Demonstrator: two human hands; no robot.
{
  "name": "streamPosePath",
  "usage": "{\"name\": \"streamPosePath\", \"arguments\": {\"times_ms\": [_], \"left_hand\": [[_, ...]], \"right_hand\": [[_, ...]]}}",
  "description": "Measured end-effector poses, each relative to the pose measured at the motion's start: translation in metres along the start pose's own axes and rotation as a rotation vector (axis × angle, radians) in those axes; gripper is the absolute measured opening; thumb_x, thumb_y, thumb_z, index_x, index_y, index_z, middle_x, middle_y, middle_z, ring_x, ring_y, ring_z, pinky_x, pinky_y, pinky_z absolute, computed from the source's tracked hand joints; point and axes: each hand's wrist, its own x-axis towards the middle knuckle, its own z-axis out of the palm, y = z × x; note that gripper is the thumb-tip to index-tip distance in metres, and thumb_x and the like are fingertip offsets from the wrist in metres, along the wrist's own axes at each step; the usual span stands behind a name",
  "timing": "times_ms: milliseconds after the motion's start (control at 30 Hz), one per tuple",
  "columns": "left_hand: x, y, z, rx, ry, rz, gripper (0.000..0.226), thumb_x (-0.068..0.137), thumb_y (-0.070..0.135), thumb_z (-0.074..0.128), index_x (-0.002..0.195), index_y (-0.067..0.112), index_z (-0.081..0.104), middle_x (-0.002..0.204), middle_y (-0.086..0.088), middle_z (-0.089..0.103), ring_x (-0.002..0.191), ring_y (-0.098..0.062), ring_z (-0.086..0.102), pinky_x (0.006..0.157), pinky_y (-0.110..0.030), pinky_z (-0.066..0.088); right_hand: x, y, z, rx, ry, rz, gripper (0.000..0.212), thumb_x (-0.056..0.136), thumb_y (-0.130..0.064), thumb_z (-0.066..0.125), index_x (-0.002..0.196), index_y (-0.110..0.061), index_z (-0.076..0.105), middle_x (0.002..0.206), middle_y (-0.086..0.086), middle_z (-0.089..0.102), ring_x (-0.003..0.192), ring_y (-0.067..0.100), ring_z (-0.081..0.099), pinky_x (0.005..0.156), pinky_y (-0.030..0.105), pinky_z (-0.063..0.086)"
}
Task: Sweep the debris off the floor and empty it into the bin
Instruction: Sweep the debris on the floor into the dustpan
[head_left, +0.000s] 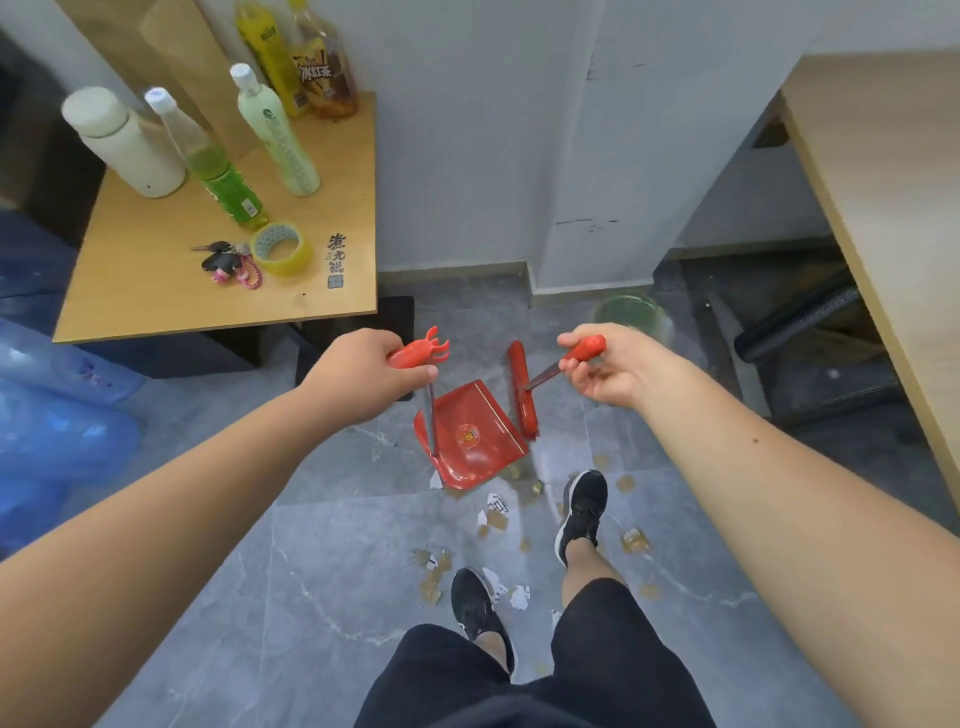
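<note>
Both tools are in hand. The left hand (363, 374) is curled round the top of the dustpan (472, 441) handle, and the right hand (608, 369) is wrapped round the grip of the broom (522, 389). Neither hand is free.

What matters is where the debris (498, 514) sits. It's scattered on the floor (337, 545) on the near side of both tools, from just under the pan's lower corner back around the 2 black shoes (582, 514). So the mess lies toward the person, not out in front of the brush.

The broom head's long axis runs roughly away from the body, lying just beside the pan's right edge — pretty much parallel to it. The pan's lip looks to face right, toward the brush. I can't tell if the pan is touching the floor.

My guess is the brush has to come back past the scraps near the feet, then push them forward into the pan. The right hand is the nearer one for that.

The bin (631, 312) — greenish, by the wall — is out beyond the right hand.
</note>
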Motion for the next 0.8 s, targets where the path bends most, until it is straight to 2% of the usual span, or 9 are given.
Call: {"name": "streamPosePath", "arguments": {"times_ms": [100,200,267,333,433,567,733,800], "left_hand": [[-0.027,-0.006,0.013,0.048,0.02,0.042,0.044,0.087,0.051,0.072,0.069,0.014,0.056,0.062,-0.003,0.057,0.055,-0.018,0.054,0.051,-0.029,0.038],[-0.05,-0.005,0.023,0.118,0.013,0.093,0.043,0.088,0.054,0.07,0.071,0.017,0.057,0.064,-0.003,0.059,0.056,-0.016,0.055,0.052,-0.029,0.037],[-0.065,-0.003,0.03,0.154,0.008,0.115,0.043,0.09,0.055,0.068,0.072,0.018,0.055,0.065,-0.002,0.059,0.057,-0.016,0.055,0.052,-0.028,0.036],[-0.082,-0.001,0.04,0.188,0.018,0.132,0.043,0.092,0.057,0.065,0.073,0.02,0.053,0.066,-0.002,0.059,0.058,-0.016,0.056,0.052,-0.028,0.035],[-0.107,0.003,0.061,0.232,0.033,0.159,0.044,0.093,0.06,0.061,0.074,0.021,0.052,0.068,0.0,0.059,0.06,-0.016,0.056,0.052,-0.03,0.036],[-0.141,0.012,0.092,0.29,0.062,0.171,0.047,0.093,0.066,0.056,0.079,0.021,0.055,0.069,0.001,0.062,0.062,-0.018,0.061,0.057,-0.035,0.05],[-0.192,0.037,0.137,0.348,0.123,0.166,0.048,0.093,0.068,0.053,0.076,0.023,0.052,0.067,0.002,0.059,0.06,-0.016,0.058,0.053,-0.03,0.042],[-0.209,0.047,0.152,0.384,0.152,0.153,0.049,0.093,0.069,0.051,0.077,0.023,0.05,0.067,0.003,0.059,0.058,-0.014,0.057,0.052,-0.029,0.04]], "right_hand": [[-0.023,0.038,0.0,0.014,0.024,0.018,0.012,0.097,0.0,0.059,0.088,-0.006,0.054,0.038,0.005,0.046,0.036,0.013,0.053,0.036,0.017,0.05],[-0.04,0.065,-0.006,-0.012,0.05,0.046,0.012,0.097,0.008,0.054,0.089,0.001,0.051,0.07,0.012,0.048,0.055,0.016,0.056,0.039,0.024,0.056],[-0.05,0.082,-0.015,-0.111,0.085,0.102,0.011,0.1,0.008,0.047,0.09,0.005,0.049,0.079,0.014,0.048,0.062,0.015,0.053,0.04,0.023,0.056],[-0.055,0.097,-0.029,-0.245,0.142,0.159,0.018,0.102,0.005,0.039,0.087,0.002,0.048,0.076,0.013,0.051,0.055,0.011,0.045,0.034,0.016,0.047],[-0.059,0.117,-0.051,-0.391,0.209,0.186,0.019,0.1,0.002,0.036,0.085,-0.005,0.046,0.07,0.008,0.045,0.051,0.007,0.035,0.028,0.014,0.034],[-0.073,0.144,-0.085,-0.516,0.228,0.176,0.015,0.097,-0.002,0.039,0.087,-0.004,0.048,0.062,0.005,0.043,0.044,0.006,0.036,0.027,0.013,0.033],[-0.1,0.182,-0.151,-0.573,0.236,0.153,0.016,0.099,-0.004,0.041,0.087,-0.002,0.052,0.055,0.004,0.044,0.033,0.007,0.036,0.028,0.013,0.034],[-0.113,0.2,-0.175,-0.584,0.258,0.119,0.016,0.098,-0.002,0.042,0.085,-0.002,0.052,0.057,0.004,0.043,0.037,0.008,0.037,0.03,0.012,0.035]]}}
